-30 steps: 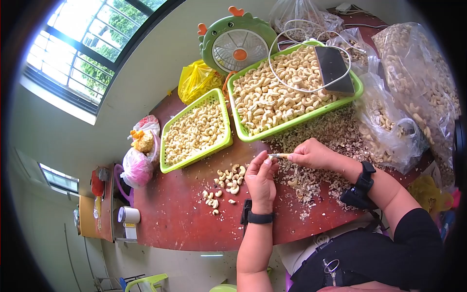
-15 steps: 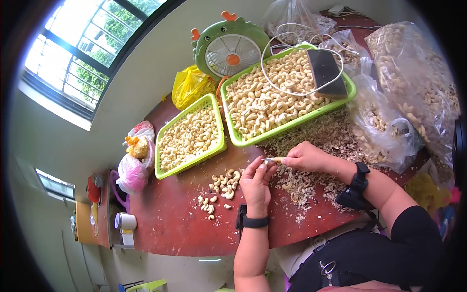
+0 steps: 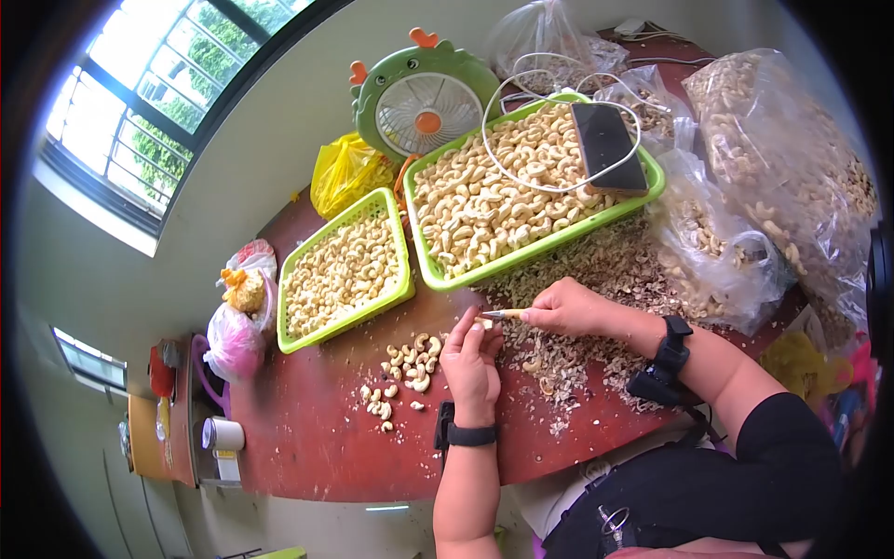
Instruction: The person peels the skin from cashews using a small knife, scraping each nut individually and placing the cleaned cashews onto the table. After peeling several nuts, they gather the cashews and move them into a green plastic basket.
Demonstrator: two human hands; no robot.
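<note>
My left hand is closed around a cashew nut, pinched at the fingertips and partly hidden by them. My right hand grips a small knife with a light handle. Its thin blade points left and meets the left fingertips, at or very close to the nut. Left of my left hand, a loose group of peeled cashews lies on the red table. Skin scraps are heaped below and around my right hand.
Behind my hands stand a small green basket and a larger green basket, both full of cashews. A phone with a white cable rests on the larger one. A green fan stands behind; plastic bags of nuts sit at right.
The whole view has shifted slightly, so the table things appear a little further left and lower. Both hands stay together; the knife blade shows more of its length at the left fingertips.
</note>
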